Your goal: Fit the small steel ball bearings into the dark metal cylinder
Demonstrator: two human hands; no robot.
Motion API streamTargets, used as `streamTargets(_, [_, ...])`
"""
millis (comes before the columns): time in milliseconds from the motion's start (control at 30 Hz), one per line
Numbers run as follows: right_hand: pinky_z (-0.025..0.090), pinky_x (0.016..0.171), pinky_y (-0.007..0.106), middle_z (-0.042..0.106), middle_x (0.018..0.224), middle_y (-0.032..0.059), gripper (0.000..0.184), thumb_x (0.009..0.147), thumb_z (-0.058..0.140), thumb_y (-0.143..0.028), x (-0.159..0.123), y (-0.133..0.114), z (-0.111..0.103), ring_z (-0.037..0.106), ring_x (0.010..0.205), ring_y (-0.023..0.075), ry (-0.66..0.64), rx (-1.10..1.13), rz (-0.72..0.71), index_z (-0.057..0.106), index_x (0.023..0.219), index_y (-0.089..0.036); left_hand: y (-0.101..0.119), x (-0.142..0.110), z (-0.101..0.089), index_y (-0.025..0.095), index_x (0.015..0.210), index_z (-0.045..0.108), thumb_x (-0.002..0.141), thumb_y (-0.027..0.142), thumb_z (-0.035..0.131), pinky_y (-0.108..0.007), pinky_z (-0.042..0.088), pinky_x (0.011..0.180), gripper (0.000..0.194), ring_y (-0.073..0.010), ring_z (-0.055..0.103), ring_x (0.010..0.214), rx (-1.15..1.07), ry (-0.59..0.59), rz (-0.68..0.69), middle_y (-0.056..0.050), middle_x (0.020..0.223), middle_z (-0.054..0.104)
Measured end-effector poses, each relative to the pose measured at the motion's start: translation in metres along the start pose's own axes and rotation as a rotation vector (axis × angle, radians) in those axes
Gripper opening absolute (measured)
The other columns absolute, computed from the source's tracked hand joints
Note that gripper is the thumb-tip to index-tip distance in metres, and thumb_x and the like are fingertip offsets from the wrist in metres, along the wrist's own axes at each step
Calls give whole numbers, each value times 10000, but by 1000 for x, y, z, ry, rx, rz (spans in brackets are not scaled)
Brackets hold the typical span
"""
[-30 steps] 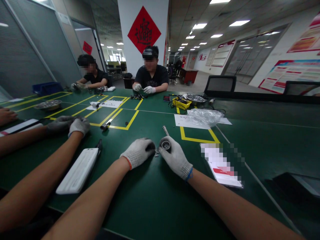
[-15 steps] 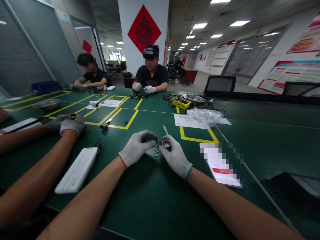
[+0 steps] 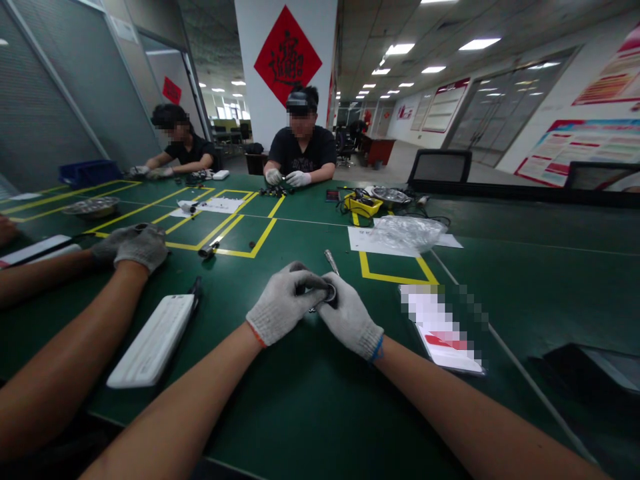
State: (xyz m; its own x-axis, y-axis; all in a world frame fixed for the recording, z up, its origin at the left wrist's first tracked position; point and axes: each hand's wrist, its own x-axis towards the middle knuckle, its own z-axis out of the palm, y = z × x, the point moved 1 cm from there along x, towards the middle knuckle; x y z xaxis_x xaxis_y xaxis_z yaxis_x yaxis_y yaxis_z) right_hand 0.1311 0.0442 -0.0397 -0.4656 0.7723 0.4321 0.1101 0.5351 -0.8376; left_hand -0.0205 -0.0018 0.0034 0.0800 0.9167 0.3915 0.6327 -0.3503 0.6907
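Observation:
In my right hand [image 3: 353, 321] is a dark, round, hollow metal part [image 3: 331, 292], wrapped by the gloved fingers. My left hand [image 3: 281, 301], also gloved, reaches across with its thumb and fingertips closed together at the part's open end. Whether a small piece is pinched there is hidden. Below the fingertips, a few small shiny rings or nuts [image 3: 312, 309] lie on the table, mostly covered by my hands. A slim metal tool [image 3: 331, 261] with a knurled shaft lies just beyond my right hand.
A white power bank [image 3: 153, 343] lies left, a phone [image 3: 443, 330] right. Ahead are a plastic bag [image 3: 407, 233] on paper and a yellow tray [image 3: 364, 205]. A metal cylinder [image 3: 207, 251] lies left of centre. A co-worker's gloved hands [image 3: 137, 247] work at left; two people sit opposite.
My left hand has moved right, and its fingertips now meet the round part's opening, covering much of it and the small rings. My right hand has stayed nearly still.

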Motion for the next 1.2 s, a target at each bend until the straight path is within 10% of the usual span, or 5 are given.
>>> streamTargets(1200, [456,705,332,611,844,28,142,781,592,-129,-1,2,5,588,797,213,11,-231,-39,532,856,-233,-1,-1,9,179,790,789,828,126,742,-281,516,703,80,-152,646,763,22,17,-70,-23,845,697])
